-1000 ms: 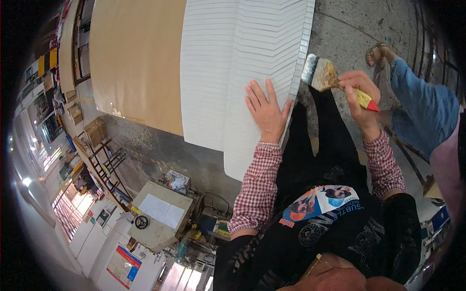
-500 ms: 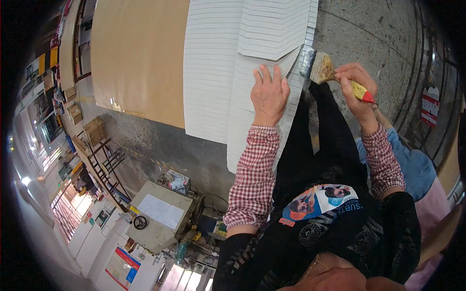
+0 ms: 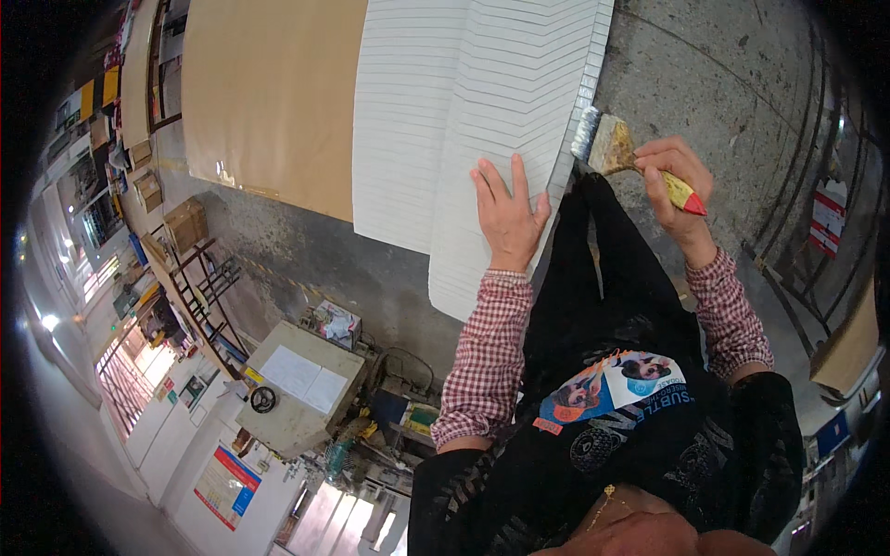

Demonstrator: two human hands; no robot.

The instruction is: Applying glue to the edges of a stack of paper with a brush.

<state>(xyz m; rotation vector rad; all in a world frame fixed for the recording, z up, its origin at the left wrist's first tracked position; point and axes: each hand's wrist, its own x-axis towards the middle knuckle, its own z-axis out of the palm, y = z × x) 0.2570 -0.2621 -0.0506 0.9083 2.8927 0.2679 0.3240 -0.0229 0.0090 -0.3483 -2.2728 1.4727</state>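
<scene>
My left hand (image 3: 507, 218) lies on a spread of white sheets (image 3: 408, 139), fingers stretched out and palm down. The sheets overlap in steps, so thin lines run across them, and their right border forms a narrow greyish strip. In my right hand (image 3: 677, 181) is a wide flat paintbrush (image 3: 614, 146) with a yellow handle and red tip, gripped by the handle. Its bristles point left, and their whitish, wet-looking ends are at the right border of the sheets. Whether they touch it I cannot tell.
A brown board or tabletop (image 3: 269, 102) extends left of the sheets. Concrete floor (image 3: 714, 83) lies to the right. Lower left stands a machine table (image 3: 301, 375) with papers and a black handwheel (image 3: 264, 399). Cardboard boxes (image 3: 185, 224) and a metal rack (image 3: 209, 296) are farther left.
The raised flap of sheets by my left hand now lies flat. My left hand has shifted slightly nearer, and the brush slightly nearer too. A person at the right has left the view.
</scene>
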